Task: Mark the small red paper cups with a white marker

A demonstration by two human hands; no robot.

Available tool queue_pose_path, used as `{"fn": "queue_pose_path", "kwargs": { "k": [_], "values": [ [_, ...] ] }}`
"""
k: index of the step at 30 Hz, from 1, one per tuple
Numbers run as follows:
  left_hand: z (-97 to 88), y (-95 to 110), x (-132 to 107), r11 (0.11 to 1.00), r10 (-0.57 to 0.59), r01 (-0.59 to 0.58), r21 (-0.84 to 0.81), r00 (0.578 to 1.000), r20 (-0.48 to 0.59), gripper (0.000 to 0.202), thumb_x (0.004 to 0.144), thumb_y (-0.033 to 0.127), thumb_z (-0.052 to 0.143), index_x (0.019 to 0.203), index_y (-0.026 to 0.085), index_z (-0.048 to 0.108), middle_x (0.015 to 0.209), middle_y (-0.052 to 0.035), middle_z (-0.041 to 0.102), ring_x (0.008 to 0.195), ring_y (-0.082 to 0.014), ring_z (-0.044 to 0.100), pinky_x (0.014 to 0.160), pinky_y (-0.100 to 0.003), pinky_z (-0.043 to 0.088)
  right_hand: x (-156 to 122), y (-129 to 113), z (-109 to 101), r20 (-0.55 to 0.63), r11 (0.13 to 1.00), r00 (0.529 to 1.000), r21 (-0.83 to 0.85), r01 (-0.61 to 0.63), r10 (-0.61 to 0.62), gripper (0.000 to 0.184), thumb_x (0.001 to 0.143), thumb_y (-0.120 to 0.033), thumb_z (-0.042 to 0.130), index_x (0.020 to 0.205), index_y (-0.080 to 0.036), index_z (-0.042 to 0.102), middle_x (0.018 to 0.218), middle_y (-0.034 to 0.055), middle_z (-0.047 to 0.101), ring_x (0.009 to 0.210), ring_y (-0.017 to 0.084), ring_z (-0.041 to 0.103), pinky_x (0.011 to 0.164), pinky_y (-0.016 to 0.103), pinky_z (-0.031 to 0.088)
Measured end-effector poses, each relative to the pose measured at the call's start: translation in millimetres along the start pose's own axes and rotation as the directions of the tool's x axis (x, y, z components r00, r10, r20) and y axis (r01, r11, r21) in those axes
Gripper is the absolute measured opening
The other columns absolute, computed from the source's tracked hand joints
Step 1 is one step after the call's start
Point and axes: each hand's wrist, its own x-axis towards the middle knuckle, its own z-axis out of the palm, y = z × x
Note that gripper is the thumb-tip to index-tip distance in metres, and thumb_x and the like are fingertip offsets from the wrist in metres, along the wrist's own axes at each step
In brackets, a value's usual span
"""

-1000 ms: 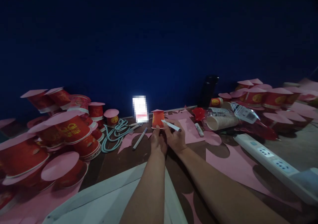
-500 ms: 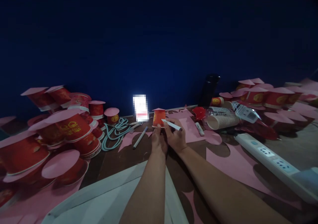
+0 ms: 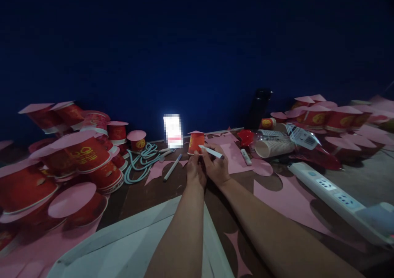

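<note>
At the middle of the table, an upside-down red paper cup (image 3: 196, 143) with a pink paper disc on top is in my left hand (image 3: 195, 170), whose fingers close round its lower rim. My right hand (image 3: 216, 165) pinches a white marker pen (image 3: 212, 151) and rests close against the left. The pen's tip points left and meets or nearly meets the cup's side; I cannot tell which. Another marker (image 3: 172, 168) lies on the table to the left of my hands.
Red cups with pink discs (image 3: 92, 155) are piled at left, more (image 3: 320, 118) at right. A teal cable (image 3: 138, 165), a bright phone (image 3: 172, 130), a glue stick (image 3: 246, 157), bagged stacked cups (image 3: 273, 148), a black bottle (image 3: 260, 109), a power strip (image 3: 326, 194) and pink paper scraps (image 3: 289, 202) surround my hands.
The whole view has shifted slightly, with things sitting a little higher and further left. My hands keep the cup and marker in nearly the same pose.
</note>
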Motion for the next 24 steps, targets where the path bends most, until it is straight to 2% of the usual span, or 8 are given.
{"fn": "queue_pose_path", "kwargs": {
  "k": [5,12,24],
  "values": [
    [-2.7,-1.2,2.1,1.0,-0.007,0.007,0.014,1.0,0.012,0.018,0.078,0.026,0.059,0.091,0.014,0.064,0.08,-0.0072,0.068,0.085,-0.0184,0.066,0.088,-0.032,0.047,0.3,1.7,1.0,0.0,1.0,1.0,0.003,-0.006,0.006,0.021,0.086,-0.035,0.053,0.096,-0.02,0.063,0.091,0.005,0.068,0.086,0.017,0.063,0.077,0.03,0.051],
    [-1.4,0.4,0.9,1.0,-0.009,0.009,0.002,1.0,0.017,0.014,0.081,0.023,0.055,0.087,0.014,0.064,0.077,-0.0061,0.067,0.083,-0.0175,0.066,0.088,-0.032,0.047,0.0,-2.9,-0.2,0.009,1.0,1.0,-0.011,0.009,-0.009,0.019,0.086,-0.035,0.053,0.093,-0.02,0.062,0.094,0.0056,0.067,0.088,0.017,0.063,0.081,0.03,0.05],
    [3.8,4.3,-4.1,0.998,-0.054,0.053,-0.032,0.998,-0.03,0.013,0.081,0.024,0.055,0.081,0.013,0.063,0.073,-0.0053,0.066,0.076,-0.0156,0.066,0.085,-0.03,0.049,-2.1,-3.9,-1.6,0.023,0.998,1.0,-0.063,-0.017,0.019,0.021,0.086,-0.036,0.053,0.091,-0.019,0.063,0.088,0.0057,0.068,0.082,0.017,0.064,0.074,0.028,0.05]
  ]
}}
